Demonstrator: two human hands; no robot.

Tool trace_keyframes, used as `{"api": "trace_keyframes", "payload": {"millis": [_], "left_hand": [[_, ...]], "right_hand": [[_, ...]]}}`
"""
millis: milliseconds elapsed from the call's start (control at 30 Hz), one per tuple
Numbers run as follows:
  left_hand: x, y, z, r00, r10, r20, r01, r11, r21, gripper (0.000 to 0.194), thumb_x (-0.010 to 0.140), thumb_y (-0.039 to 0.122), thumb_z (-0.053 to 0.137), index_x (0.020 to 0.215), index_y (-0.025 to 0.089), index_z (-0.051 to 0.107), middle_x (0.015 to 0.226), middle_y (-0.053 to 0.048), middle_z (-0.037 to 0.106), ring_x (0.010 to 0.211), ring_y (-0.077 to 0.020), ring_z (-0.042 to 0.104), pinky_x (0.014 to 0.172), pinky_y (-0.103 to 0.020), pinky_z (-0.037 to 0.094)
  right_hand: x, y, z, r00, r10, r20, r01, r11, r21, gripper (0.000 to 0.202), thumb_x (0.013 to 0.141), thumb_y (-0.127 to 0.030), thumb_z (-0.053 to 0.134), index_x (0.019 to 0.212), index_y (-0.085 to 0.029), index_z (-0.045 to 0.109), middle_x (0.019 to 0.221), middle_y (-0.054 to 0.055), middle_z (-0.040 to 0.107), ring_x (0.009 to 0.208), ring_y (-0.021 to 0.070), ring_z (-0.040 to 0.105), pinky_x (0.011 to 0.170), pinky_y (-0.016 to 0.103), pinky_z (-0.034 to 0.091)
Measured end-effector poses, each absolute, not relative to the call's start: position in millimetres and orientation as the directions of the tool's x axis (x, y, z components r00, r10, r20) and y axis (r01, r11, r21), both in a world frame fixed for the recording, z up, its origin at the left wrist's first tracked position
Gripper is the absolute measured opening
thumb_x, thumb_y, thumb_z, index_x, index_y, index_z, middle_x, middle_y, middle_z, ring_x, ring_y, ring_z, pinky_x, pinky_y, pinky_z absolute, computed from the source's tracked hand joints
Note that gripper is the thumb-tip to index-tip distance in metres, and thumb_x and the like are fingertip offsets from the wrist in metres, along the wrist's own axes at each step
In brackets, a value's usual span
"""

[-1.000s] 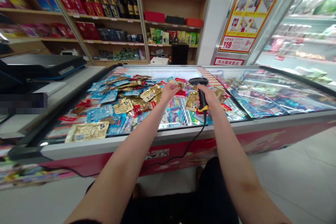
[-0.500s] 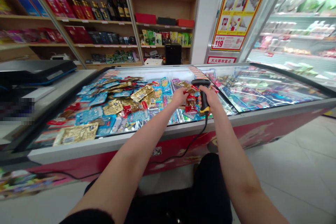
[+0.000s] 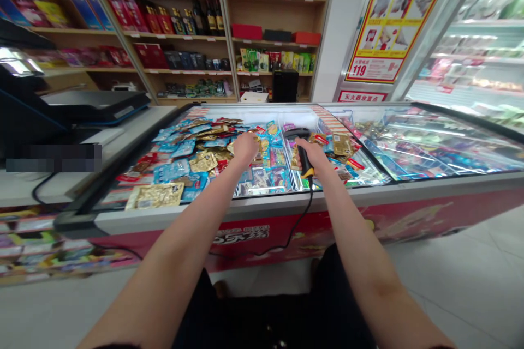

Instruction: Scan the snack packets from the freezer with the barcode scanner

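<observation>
A long red-sided chest freezer with a grey rim and glass top [image 3: 409, 189] spans the view; on its left part lies a spread pile of flat blue and gold foil packets [image 3: 186, 147], its right side at the left hand [image 3: 246, 148], the nearer one. Those fingers are hidden; I cannot tell whether they pinch a packet. Well apart rightward, the right hand [image 3: 313, 154] wraps a black pistol-shaped plastic scanner [image 3: 303, 159], long axis pointing away, head farthest. One freezer, one scanner, two hands; overlapping packets defy counting.
</observation>
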State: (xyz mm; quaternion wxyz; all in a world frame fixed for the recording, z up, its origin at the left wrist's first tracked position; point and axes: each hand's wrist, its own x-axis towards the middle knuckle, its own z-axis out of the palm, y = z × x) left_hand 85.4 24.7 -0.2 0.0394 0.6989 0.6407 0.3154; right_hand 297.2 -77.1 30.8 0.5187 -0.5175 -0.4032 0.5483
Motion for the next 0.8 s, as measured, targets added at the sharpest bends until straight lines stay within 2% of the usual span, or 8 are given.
{"api": "trace_keyframes", "payload": {"millis": [133,267,433,500,600,700,800], "left_hand": [[46,16,0,-0.059,0.916,0.396,0.955,-0.063,0.289,0.026,0.083,0.023,0.067,0.107,0.016,0.075,0.123,-0.023,0.07,0.124,-0.0422,0.058,0.106,-0.053,0.042],[28,10,-2,-0.03,0.923,0.384,0.96,-0.081,0.27,0.029,0.08,0.032,0.074,0.105,0.017,0.073,0.127,-0.023,0.067,0.129,-0.0437,0.052,0.11,-0.056,0.036],[24,15,-5,-0.014,0.926,0.377,0.959,-0.093,0.266,0.034,0.068,0.032,0.084,0.096,0.017,0.072,0.122,-0.023,0.067,0.126,-0.0454,0.052,0.106,-0.056,0.039],[23,20,-4,-0.038,0.914,0.405,0.945,-0.1,0.313,0.032,0.064,0.03,0.085,0.091,0.018,0.072,0.115,-0.021,0.069,0.123,-0.0447,0.054,0.104,-0.054,0.042],[19,27,0,-0.088,0.909,0.408,0.869,-0.129,0.477,0.019,0.066,0.024,0.081,0.081,0.02,0.07,0.095,-0.014,0.073,0.108,-0.037,0.064,0.097,-0.044,0.048],[13,34,5,-0.161,0.932,0.324,0.717,-0.115,0.687,0.008,0.067,0.021,0.075,0.072,0.021,0.068,0.072,-0.005,0.069,0.085,-0.0285,0.069,0.083,-0.036,0.052],[10,41,5,-0.23,0.946,0.229,0.512,-0.082,0.855,0.009,0.069,0.026,0.074,0.07,0.018,0.068,0.06,-0.003,0.063,0.07,-0.0252,0.067,0.072,-0.035,0.054]], "right_hand": [[268,-71,28,-0.012,0.99,-0.138,-0.096,-0.139,-0.986,0.027,0.093,-0.038,0.064,0.076,-0.019,0.055,0.047,-0.002,0.056,0.035,0.0129,0.05,0.035,0.023,0.042],[241,-71,30,-0.075,0.984,-0.159,-0.042,-0.162,-0.986,0.029,0.094,-0.037,0.063,0.073,-0.02,0.054,0.046,-0.002,0.055,0.033,0.0125,0.049,0.034,0.023,0.041],[222,-69,29,-0.119,0.977,-0.175,0.014,-0.175,-0.984,0.033,0.096,-0.038,0.062,0.07,-0.021,0.051,0.046,-0.002,0.055,0.034,0.0125,0.05,0.034,0.023,0.042],[219,-68,28,-0.14,0.978,-0.157,0.03,-0.154,-0.988,0.032,0.094,-0.039,0.064,0.071,-0.021,0.051,0.047,-0.002,0.056,0.035,0.0126,0.051,0.034,0.023,0.043],[219,-67,27,-0.171,0.977,-0.125,0.057,-0.116,-0.992,0.028,0.095,-0.038,0.062,0.074,-0.022,0.051,0.048,-0.003,0.057,0.036,0.0134,0.052,0.034,0.023,0.043],[221,-66,26,-0.197,0.977,-0.083,0.073,-0.07,-0.995,0.023,0.094,-0.032,0.059,0.076,-0.023,0.05,0.049,-0.003,0.058,0.037,0.0144,0.054,0.036,0.025,0.045],[222,-66,28,-0.205,0.978,-0.047,0.093,-0.028,-0.995,0.017,0.088,-0.023,0.06,0.074,-0.022,0.051,0.051,-0.003,0.059,0.038,0.0132,0.052,0.038,0.025,0.046]]}}
